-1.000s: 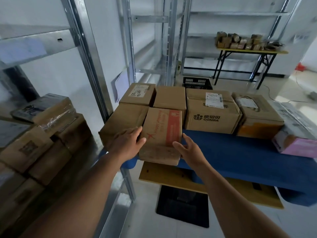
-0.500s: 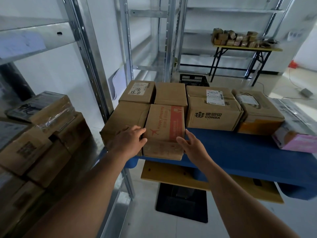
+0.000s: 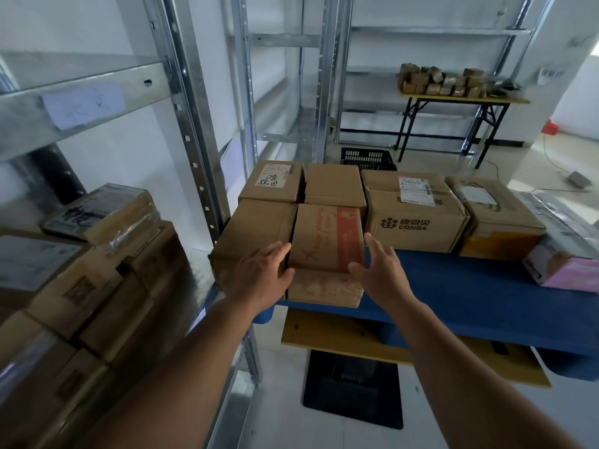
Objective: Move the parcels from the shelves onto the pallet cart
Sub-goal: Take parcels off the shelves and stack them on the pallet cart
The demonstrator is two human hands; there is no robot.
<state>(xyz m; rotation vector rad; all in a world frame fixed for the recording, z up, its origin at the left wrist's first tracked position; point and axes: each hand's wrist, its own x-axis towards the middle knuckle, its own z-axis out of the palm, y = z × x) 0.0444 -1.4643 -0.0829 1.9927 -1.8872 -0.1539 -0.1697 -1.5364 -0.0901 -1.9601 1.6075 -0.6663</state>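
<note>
A person's two bare forearms reached forward and down toward a blue pallet cart loaded with cardboard parcels. Between the hands sat a brown parcel with a red printed band, resting at the cart's near edge, its front face hanging slightly past the blue deck. The left hand lay against the parcel's left side, in the seam where it met a larger plain box; its fingers were straight and loosely spread, not curled around anything. The right hand stood just off the parcel's right side, palm turned inward, fingers straight and spread; whether it touched the cardboard could not be told. The parcel's long axis ran away from the person, toward two smaller boxes behind it, so the hands flanked its long sides. Both hands were about equally near, the left closer to contact. To the right on the cart sat a box printed CONBA, a box with an orange base and a pink package. On the left, a metal shelf unit held more taped parcels, well apart from the hands. Judging from this, the parcel looked set down, and any further move would be a nudge forward along its length.
</note>
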